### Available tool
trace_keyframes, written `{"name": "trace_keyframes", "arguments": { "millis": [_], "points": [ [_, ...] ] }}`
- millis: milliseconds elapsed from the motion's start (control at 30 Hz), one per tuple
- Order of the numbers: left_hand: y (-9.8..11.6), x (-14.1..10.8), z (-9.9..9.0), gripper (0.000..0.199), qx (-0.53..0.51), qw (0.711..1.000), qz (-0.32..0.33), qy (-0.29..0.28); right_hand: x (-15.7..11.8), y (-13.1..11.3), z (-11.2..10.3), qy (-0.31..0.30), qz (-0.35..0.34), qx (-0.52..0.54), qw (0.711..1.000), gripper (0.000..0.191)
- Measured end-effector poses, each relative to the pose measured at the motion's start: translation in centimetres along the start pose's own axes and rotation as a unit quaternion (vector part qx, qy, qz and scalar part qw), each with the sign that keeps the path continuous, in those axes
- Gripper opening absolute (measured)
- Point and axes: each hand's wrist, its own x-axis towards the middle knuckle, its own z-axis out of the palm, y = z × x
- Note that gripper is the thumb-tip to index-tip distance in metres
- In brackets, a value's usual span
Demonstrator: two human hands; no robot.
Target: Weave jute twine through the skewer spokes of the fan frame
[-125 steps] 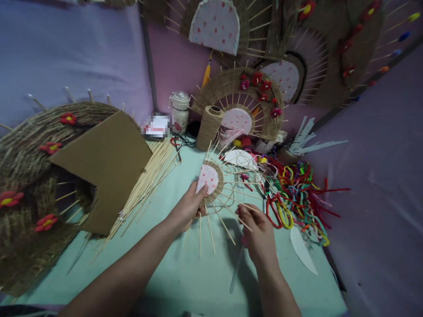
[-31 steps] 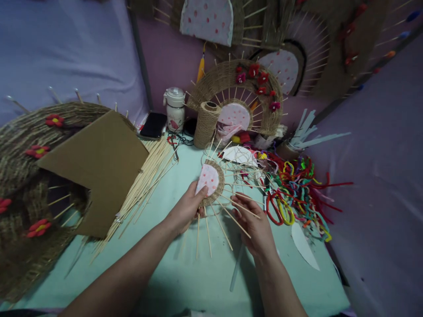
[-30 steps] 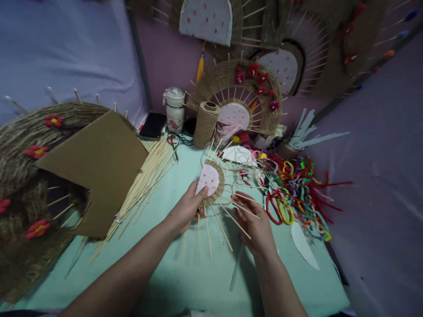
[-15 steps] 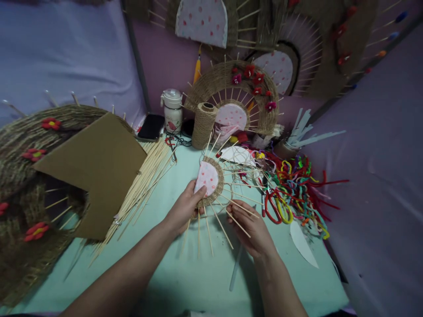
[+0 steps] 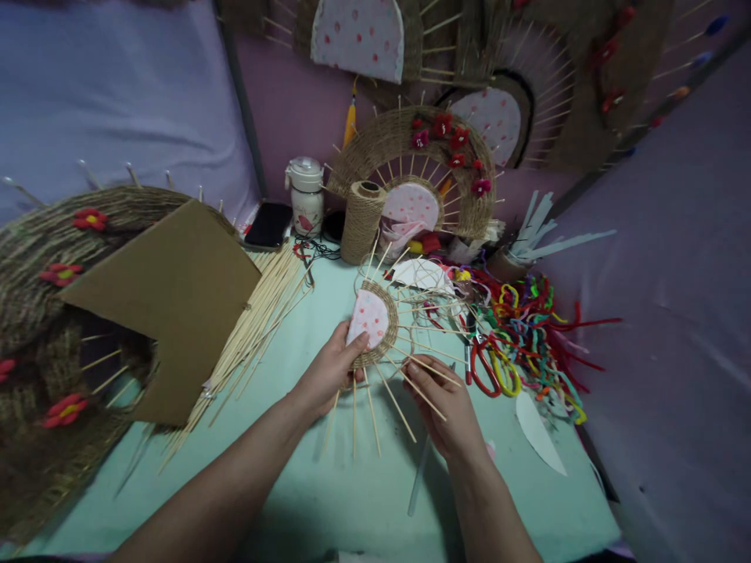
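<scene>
My left hand [image 5: 326, 374] grips a half-round woven piece [image 5: 389, 335] by its flat side, thumb on the white cloth centre with red spots. Thin bamboo sticks fan out from its rim of woven twine, above, to the right and below. At the right of the piece, my right hand [image 5: 444, 400] is closed in a pinch among the lower right sticks. A strand of twine [image 5: 411, 344] loops between the woven rim and these fingertips. Two sticks cross over the right hand's fingers. The exact grip at the fingertips is partly hidden.
A cardboard piece [image 5: 170, 305] and bundled bamboo sticks [image 5: 258, 313] lie to the left. A twine spool [image 5: 361, 227], a jar [image 5: 307, 199] and a phone [image 5: 268, 225] stand or lie behind. Scissors [image 5: 486, 367] and colourful pipe cleaners [image 5: 540, 336] are at right, a clear stick [image 5: 418, 478] in front.
The woven piece and my left hand have shifted very slightly right and down. My right hand stays pinched in nearly the same place.
</scene>
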Motion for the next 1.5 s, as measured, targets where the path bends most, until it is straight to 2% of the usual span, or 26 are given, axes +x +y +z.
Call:
{"name": "trace_keyframes", "arguments": {
  "millis": [233,600,733,867,1067,1200,1367,1500],
  "points": [
    [0.0,-0.1,0.1,0.037,0.000,1.000,-0.006,-0.004,0.4,0.7,-0.9,0.033,-0.058,-0.062,0.996,0.021],
    [0.1,-0.1,0.3,0.035,0.009,1.000,0.012,0.010,0.2,0.4,-1.3,0.028,-0.050,-0.114,0.992,0.024],
    [-0.1,-0.2,0.3,0.034,0.000,1.000,0.022,0.010,0.4,0.2,-1.1,0.052,-0.042,-0.099,0.993,0.030],
    [-0.1,-0.4,0.3,0.035,-0.014,1.000,0.005,0.000,0.6,0.2,-0.7,0.072,-0.060,-0.060,0.994,0.031],
    [-0.3,-0.6,0.8,0.034,-0.081,0.995,-0.041,-0.052,0.7,-0.1,-0.3,-0.021,-0.076,-0.009,0.997,0.041],
    [-0.5,-0.8,0.9,0.040,-0.088,0.992,-0.067,-0.057,0.5,-0.4,0.2,-0.039,-0.063,-0.023,0.997,0.033],
    [-0.7,-0.8,1.0,0.050,-0.097,0.992,-0.062,-0.051,0.0,-1.0,0.4,-0.067,-0.065,-0.100,0.991,0.030],
    [-0.8,-0.6,1.0,0.048,-0.100,0.992,-0.057,-0.054,-0.1,-1.2,0.1,-0.061,-0.133,-0.181,0.972,0.025]
  ]
}}
